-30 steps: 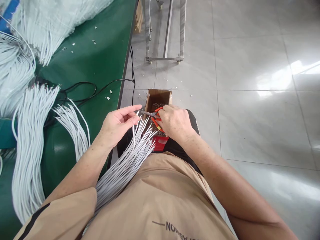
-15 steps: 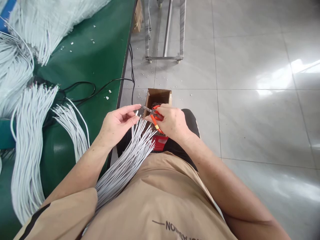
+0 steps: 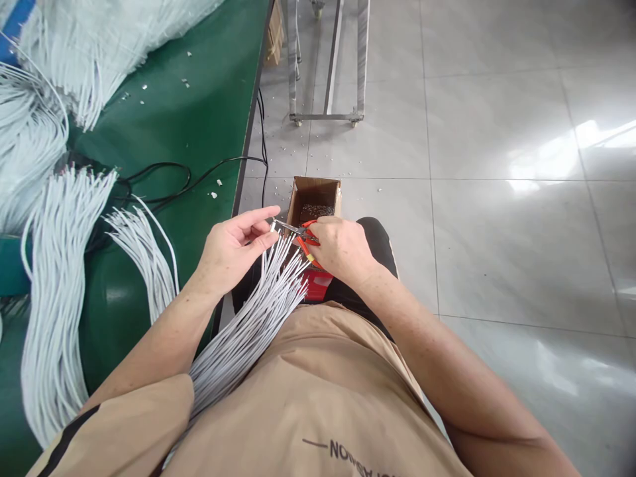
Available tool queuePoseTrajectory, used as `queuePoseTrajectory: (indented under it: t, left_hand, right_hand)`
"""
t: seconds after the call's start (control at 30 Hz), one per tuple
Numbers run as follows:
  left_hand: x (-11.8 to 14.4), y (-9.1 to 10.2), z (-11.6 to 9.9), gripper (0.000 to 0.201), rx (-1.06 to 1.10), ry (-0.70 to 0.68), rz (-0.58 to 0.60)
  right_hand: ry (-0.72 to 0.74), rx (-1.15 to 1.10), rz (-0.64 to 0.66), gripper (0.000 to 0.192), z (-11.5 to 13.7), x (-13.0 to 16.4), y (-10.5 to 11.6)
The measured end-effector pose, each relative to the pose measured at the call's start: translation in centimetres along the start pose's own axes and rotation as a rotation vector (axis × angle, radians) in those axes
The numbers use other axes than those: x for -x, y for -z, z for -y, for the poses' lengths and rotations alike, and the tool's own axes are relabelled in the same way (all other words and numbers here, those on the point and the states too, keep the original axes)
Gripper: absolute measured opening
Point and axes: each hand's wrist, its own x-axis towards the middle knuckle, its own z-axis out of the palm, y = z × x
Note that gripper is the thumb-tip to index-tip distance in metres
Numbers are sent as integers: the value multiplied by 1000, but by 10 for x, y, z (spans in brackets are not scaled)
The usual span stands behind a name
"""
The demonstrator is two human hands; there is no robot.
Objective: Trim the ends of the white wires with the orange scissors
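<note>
Left hand [image 3: 233, 255] pinches one white wire [image 3: 272, 233] from the lap bundle [image 3: 248, 324]; right hand [image 3: 340, 248] closed on red-handled cutters [image 3: 303, 233], tips at its end (scrap box [image 3: 314, 199] just beyond, catching offcuts)

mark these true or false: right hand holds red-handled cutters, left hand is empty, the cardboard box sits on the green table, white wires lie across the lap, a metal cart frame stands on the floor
1. The right hand holds red-handled cutters. True.
2. The left hand is empty. False: it pinches a white wire at the cutter tip.
3. The cardboard box sits on the green table. False: it stands on the floor by the person's knee.
4. A bundle of white wires lies across the lap. True.
5. A metal cart frame stands on the floor. True.
</note>
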Motion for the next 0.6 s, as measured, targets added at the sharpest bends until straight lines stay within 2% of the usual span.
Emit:
queuePoseTrajectory:
  t: [0.13, 0.27, 0.33, 0.47, 0.6]
  left_hand:
    - [2, -1, -2, 42, -43, -17, -8]
    - [2, -2, -2, 41, -30, -1, -20]
    - [1, -2, -1, 41, 7, 18, -26]
    - [-1, -1, 1, 37, 168, 50, 0]
    - [-2, -1, -3, 40, 305, 109, 55]
  right_hand:
    - [13, 40, 14, 31, -2, 1, 1]
    - [49, 109, -64, 26, -2, 3, 2]
    - [48, 31, -118, 29, -2, 3, 0]
    - [-38, -277, -215, 41, 1, 0, -6]
    - [5, -335, -267, 33, 4, -2, -8]
